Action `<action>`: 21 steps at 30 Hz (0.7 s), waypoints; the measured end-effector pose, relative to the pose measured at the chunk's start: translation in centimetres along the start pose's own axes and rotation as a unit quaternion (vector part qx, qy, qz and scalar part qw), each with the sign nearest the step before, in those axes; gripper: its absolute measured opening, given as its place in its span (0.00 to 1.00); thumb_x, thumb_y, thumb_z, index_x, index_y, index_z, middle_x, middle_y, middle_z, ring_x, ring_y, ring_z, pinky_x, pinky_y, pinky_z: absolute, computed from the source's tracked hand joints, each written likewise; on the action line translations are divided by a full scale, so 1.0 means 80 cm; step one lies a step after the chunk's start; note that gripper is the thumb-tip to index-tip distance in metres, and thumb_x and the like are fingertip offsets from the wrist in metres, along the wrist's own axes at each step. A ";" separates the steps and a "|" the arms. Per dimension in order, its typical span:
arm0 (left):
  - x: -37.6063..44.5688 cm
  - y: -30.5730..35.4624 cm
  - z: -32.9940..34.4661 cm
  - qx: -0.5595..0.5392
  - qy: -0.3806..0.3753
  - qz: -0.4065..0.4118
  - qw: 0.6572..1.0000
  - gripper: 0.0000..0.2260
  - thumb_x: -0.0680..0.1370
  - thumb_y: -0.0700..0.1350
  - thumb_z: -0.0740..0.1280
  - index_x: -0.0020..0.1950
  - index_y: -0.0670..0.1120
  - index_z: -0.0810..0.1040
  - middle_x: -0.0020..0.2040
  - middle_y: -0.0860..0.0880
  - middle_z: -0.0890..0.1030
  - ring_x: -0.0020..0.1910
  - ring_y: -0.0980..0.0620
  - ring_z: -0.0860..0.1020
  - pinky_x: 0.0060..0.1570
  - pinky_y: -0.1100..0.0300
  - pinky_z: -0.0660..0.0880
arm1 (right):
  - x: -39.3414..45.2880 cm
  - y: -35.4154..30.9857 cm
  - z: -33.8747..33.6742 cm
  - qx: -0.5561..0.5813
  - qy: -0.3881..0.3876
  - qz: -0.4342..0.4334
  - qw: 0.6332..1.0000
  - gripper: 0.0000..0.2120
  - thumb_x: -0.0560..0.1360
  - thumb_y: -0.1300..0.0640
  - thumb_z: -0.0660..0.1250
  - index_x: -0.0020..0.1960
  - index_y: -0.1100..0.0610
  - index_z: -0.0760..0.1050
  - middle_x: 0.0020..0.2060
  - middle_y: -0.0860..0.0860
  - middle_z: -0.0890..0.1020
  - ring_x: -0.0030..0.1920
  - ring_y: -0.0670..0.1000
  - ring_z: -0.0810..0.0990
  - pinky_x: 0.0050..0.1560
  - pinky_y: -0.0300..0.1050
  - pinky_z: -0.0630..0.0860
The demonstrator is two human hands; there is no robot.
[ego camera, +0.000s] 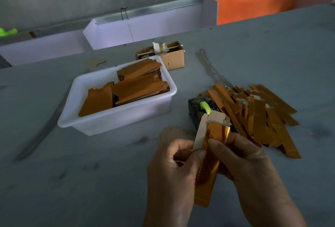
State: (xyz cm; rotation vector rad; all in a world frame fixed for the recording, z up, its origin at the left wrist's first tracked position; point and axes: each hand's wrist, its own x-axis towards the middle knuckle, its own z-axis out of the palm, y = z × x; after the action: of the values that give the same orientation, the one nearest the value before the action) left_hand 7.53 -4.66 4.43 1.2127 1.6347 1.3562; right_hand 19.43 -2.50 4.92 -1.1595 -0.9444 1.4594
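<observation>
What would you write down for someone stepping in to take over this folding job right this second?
Left hand: pinches the pale flap edge of the gold card blank, held above the table.
Right hand: grips the same blank from the other side, thumb on its front.
Flat blanks: stacked in the white tub, left of the hands.
Done: a pile of folded gold pieces lies to the right, beside a tape dispenser.
Left: finish this blank, probably add it to the pile, then work through the tub.

Head-worn view, looking forward and down, close over table
</observation>
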 end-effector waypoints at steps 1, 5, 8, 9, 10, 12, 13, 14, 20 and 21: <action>-0.002 0.000 0.003 0.011 0.015 0.025 1.000 0.06 0.69 0.45 0.76 0.39 0.56 0.83 0.37 0.52 0.83 0.37 0.54 0.82 0.34 0.65 0.77 | 0.000 0.001 0.000 -0.001 0.003 0.003 1.000 0.12 0.61 0.51 0.68 0.41 0.55 0.82 0.36 0.57 0.83 0.39 0.54 0.84 0.36 0.40 0.80; -0.008 0.006 0.013 0.273 0.053 0.239 0.930 0.05 0.71 0.42 0.73 0.45 0.50 0.86 0.34 0.51 0.76 0.34 0.55 0.78 0.32 0.67 0.73 | -0.001 0.000 0.002 0.008 0.008 0.014 1.000 0.12 0.61 0.50 0.67 0.39 0.55 0.82 0.35 0.60 0.82 0.37 0.54 0.83 0.38 0.43 0.78; -0.018 0.009 0.021 0.454 0.060 0.299 0.837 0.13 0.66 0.40 0.68 0.49 0.42 0.86 0.32 0.46 0.76 0.31 0.46 0.78 0.27 0.60 0.72 | -0.003 -0.002 0.002 0.019 0.014 0.013 1.000 0.10 0.61 0.50 0.67 0.39 0.54 0.82 0.35 0.58 0.82 0.36 0.51 0.83 0.37 0.42 0.77; -0.018 0.009 0.023 0.488 0.064 0.294 0.820 0.15 0.67 0.40 0.64 0.49 0.41 0.85 0.32 0.46 0.77 0.31 0.46 0.78 0.28 0.60 0.72 | -0.003 -0.002 0.002 0.021 0.016 0.013 1.000 0.09 0.63 0.51 0.68 0.39 0.54 0.82 0.35 0.57 0.83 0.36 0.50 0.83 0.37 0.41 0.77; -0.020 0.010 0.025 0.507 0.056 0.273 0.816 0.16 0.69 0.40 0.61 0.50 0.41 0.85 0.32 0.47 0.77 0.31 0.46 0.77 0.30 0.58 0.71 | -0.003 -0.001 0.001 0.022 0.018 0.014 0.999 0.07 0.65 0.53 0.68 0.39 0.55 0.82 0.35 0.56 0.83 0.37 0.49 0.83 0.35 0.39 0.77; -0.024 0.007 0.030 0.538 0.033 0.250 0.804 0.17 0.71 0.41 0.59 0.49 0.44 0.86 0.32 0.48 0.77 0.33 0.47 0.76 0.36 0.58 0.66 | -0.003 -0.001 0.000 0.024 0.020 0.018 0.999 0.06 0.69 0.56 0.67 0.41 0.56 0.82 0.35 0.54 0.84 0.36 0.47 0.83 0.32 0.35 0.77; -0.027 0.005 0.034 0.550 0.027 0.242 0.799 0.16 0.72 0.41 0.59 0.49 0.44 0.86 0.32 0.48 0.77 0.36 0.47 0.74 0.38 0.58 0.63 | -0.004 0.000 0.000 0.022 0.020 0.023 0.999 0.06 0.69 0.55 0.67 0.42 0.56 0.82 0.35 0.53 0.84 0.36 0.47 0.83 0.31 0.35 0.77; -0.031 0.003 0.037 0.557 0.026 0.242 0.794 0.17 0.71 0.41 0.58 0.48 0.43 0.86 0.32 0.48 0.77 0.39 0.47 0.71 0.38 0.57 0.62 | -0.005 0.002 0.000 0.013 0.022 0.028 0.999 0.09 0.68 0.52 0.67 0.42 0.55 0.82 0.35 0.53 0.84 0.37 0.48 0.83 0.32 0.37 0.78; -0.033 0.005 0.033 0.482 -0.003 0.233 0.844 0.11 0.67 0.45 0.67 0.45 0.52 0.86 0.34 0.52 0.76 0.35 0.53 0.77 0.26 0.64 0.64 | -0.001 0.010 -0.003 -0.044 0.036 0.040 0.998 0.08 0.69 0.54 0.69 0.37 0.59 0.80 0.32 0.57 0.80 0.38 0.55 0.80 0.43 0.50 0.79; -0.030 0.004 0.029 0.425 -0.013 0.231 0.875 0.11 0.64 0.43 0.74 0.45 0.52 0.85 0.35 0.52 0.76 0.35 0.54 0.78 0.26 0.66 0.67 | 0.000 0.009 -0.002 -0.026 0.034 0.044 0.998 0.08 0.69 0.54 0.69 0.37 0.59 0.79 0.33 0.59 0.79 0.39 0.57 0.79 0.48 0.55 0.77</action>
State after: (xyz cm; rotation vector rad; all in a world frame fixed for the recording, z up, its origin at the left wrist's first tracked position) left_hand 10.49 -6.15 4.07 2.2325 2.0872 0.8280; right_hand 19.45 -2.65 4.19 -1.2959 -0.8997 1.4640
